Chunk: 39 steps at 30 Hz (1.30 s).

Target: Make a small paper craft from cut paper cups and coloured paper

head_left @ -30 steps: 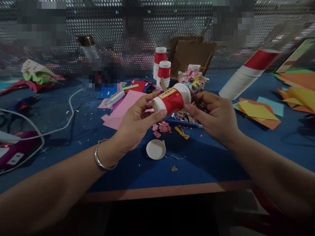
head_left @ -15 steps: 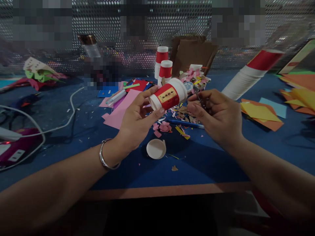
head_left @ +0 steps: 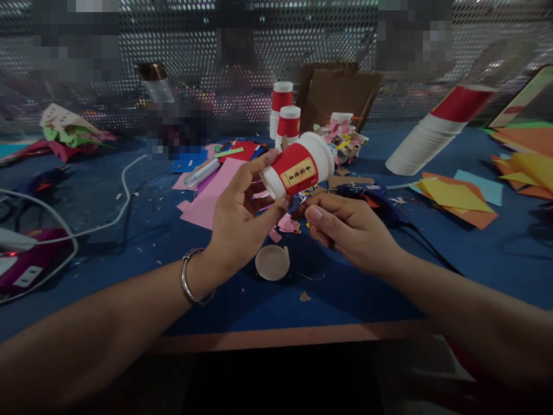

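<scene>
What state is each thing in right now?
paper cup: tilted on its side, off the table, gripped by left hand
right hand: curled shut below the cup, contents unclear
cut disc: flat on table
cup stack: lying on its side
back cups: standing

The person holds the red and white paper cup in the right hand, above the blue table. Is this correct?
Not quite: the head view shows the red and white paper cup in the left hand, above the blue table. The right hand is curled shut just below the cup.
</scene>
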### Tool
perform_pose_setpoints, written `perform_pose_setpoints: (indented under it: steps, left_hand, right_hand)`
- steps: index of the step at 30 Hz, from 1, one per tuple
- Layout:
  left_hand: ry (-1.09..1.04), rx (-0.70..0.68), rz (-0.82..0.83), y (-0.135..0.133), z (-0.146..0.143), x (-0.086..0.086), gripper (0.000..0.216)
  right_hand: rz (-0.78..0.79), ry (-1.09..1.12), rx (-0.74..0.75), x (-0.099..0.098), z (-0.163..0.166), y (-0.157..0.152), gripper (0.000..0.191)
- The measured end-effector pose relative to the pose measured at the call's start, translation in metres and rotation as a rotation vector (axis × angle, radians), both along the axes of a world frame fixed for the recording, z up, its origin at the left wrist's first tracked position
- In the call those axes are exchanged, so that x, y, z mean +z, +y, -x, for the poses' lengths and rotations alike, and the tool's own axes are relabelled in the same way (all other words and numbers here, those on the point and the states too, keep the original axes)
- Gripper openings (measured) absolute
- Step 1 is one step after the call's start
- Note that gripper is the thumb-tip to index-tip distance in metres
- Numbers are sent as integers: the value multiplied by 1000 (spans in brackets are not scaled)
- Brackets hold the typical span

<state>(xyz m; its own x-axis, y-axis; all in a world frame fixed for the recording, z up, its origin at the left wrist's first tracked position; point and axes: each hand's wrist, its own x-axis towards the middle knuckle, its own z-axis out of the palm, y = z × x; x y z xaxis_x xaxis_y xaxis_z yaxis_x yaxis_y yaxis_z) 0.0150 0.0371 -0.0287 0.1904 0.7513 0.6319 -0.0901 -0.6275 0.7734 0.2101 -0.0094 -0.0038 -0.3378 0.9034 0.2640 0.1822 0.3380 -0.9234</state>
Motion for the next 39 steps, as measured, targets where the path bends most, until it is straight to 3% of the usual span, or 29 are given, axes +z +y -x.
perform_pose_setpoints:
  steps: [17,25,39]
  left_hand:
    - [-16,64,97,-1,-3,-2,59]
    - [47,107,15,-1,-5,-4,63]
    - [-2,74,77,5,-5,-5,68]
  right_hand:
    - [197,173,2,1,4,-7,48]
    - [263,287,-25,3,8,-9,46]
    - [339,310,-30,4,10,-7,48]
